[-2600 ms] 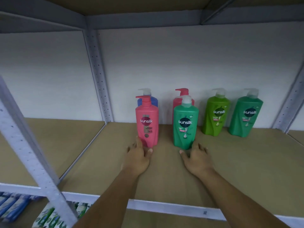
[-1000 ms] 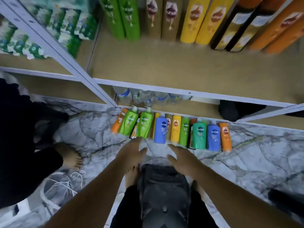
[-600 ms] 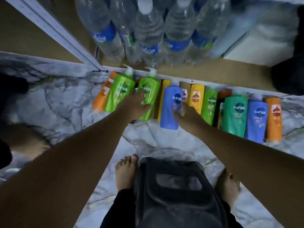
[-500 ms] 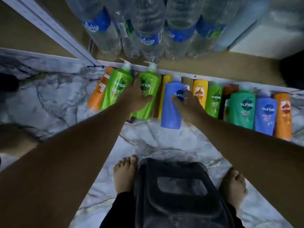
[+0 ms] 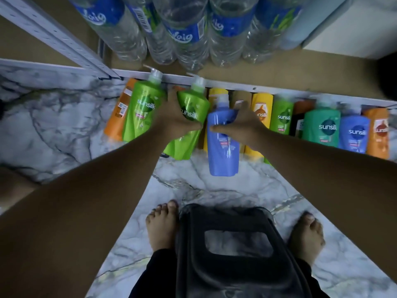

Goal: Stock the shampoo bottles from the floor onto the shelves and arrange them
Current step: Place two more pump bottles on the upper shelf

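Observation:
A row of several shampoo bottles stands on the marble floor against the bottom shelf edge [image 5: 279, 88]. My left hand [image 5: 176, 118] grips a light green pump bottle [image 5: 189, 125], fingers wrapped round its body. My right hand [image 5: 238, 123] grips a blue bottle [image 5: 223, 153], which sits a little forward of the row. Left of them stand another light green pump bottle [image 5: 142, 110] and an orange bottle [image 5: 118, 112]. To the right are yellow [image 5: 261, 110], green [image 5: 281, 117], teal [image 5: 322, 125], blue [image 5: 354, 134] and orange [image 5: 378, 132] bottles.
Clear water bottles with blue labels [image 5: 184, 35] fill the bottom shelf above the row. A slanted white shelf post [image 5: 55, 39] crosses the upper left. A black plastic stool [image 5: 234, 250] stands between my bare feet [image 5: 163, 224] on the marble floor [image 5: 53, 125].
My view dropped from the upper shelf to the floor. Both hands reached down to the row and closed on the light green and blue bottles; the blue bottle has come forward out of the row.

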A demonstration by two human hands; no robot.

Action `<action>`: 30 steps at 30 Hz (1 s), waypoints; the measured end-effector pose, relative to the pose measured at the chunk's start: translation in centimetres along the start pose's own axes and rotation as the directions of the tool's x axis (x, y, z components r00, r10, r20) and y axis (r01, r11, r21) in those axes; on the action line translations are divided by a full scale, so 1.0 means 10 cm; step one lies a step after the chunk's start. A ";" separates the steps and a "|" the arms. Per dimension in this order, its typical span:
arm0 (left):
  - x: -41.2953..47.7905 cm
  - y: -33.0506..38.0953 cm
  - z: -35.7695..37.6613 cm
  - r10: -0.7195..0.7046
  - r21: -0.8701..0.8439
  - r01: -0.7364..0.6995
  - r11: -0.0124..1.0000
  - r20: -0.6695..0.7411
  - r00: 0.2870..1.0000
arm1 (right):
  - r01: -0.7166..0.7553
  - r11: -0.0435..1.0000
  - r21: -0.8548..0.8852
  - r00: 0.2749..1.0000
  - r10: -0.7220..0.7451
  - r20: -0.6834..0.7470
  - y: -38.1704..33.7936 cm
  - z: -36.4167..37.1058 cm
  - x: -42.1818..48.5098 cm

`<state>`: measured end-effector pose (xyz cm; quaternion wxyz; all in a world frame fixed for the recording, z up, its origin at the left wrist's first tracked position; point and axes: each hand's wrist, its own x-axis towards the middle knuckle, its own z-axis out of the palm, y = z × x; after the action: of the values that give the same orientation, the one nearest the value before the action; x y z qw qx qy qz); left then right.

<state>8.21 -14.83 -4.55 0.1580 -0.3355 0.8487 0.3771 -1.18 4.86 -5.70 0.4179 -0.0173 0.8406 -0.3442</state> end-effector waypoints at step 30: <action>-1.89 -0.10 0.62 0.363 -0.047 -0.369 0.928 0.332 0.871 | 0.164 0.923 -0.349 0.986 -0.167 0.020 1.27 -0.13 -2.20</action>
<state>22.66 -2.22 0.63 0.2285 -0.0985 0.8609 0.4439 15.47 22.26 2.48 0.3734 -0.1604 0.8858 -0.2239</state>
